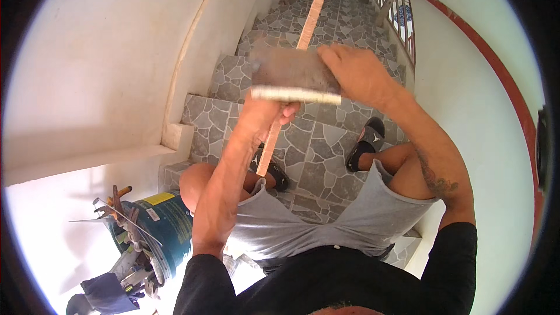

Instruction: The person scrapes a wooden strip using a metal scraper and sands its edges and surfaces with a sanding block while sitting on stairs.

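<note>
A long, thin strip of light reddish wood [312,18] slants across the middle, its far end over the tiled steps and its near end by my left knee. My left hand [265,118] is wrapped round its lower part. My right hand [357,74] grips the right end of a flat, rectangular grey-brown block [294,71] with a pale, cream-coloured near edge. This block lies across the strip, over the top of my left hand, and hides that stretch of wood. Blur keeps its exact kind from showing.
Stone-patterned tiled steps [318,143] lie around my sandalled feet. A teal bucket [166,227] with several hand tools stands at the lower left, beside dark cloth [108,291]. Pale walls [140,41] close in on both sides; a railing [402,14] stands at the far right.
</note>
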### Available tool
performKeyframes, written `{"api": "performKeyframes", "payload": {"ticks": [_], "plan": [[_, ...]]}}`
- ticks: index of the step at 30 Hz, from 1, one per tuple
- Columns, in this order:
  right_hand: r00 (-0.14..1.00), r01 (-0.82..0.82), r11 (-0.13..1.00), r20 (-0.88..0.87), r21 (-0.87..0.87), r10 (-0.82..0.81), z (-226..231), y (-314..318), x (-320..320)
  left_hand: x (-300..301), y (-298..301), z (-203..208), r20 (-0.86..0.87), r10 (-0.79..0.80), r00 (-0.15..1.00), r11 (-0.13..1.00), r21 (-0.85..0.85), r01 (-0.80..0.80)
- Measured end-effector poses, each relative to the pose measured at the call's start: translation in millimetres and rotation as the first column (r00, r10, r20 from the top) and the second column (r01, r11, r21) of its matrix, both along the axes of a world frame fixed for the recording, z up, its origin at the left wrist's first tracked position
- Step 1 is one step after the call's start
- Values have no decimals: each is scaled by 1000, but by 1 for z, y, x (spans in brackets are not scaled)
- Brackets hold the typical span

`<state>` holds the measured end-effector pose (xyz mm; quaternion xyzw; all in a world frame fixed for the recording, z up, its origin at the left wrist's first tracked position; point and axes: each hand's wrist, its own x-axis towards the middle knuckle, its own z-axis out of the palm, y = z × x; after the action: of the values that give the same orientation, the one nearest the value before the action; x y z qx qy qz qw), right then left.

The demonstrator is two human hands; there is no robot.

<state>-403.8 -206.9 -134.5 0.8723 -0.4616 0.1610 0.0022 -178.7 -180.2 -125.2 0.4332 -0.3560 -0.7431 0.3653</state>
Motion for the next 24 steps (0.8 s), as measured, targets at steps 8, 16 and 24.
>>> {"api": "performKeyframes", "payload": {"ticks": [8,16,24], "plan": [[970,221,971,-83,-91,-228,0,-32,-43,-14,3,14,-14,-114,993,992,-58,113],[961,258,965,-87,-46,-261,2,-39,-53,-16,5,13,43,-108,993,991,-78,112],[947,302,953,-107,-14,-302,-6,-47,-62,-16,1,13,71,-94,993,990,-95,101]]}}
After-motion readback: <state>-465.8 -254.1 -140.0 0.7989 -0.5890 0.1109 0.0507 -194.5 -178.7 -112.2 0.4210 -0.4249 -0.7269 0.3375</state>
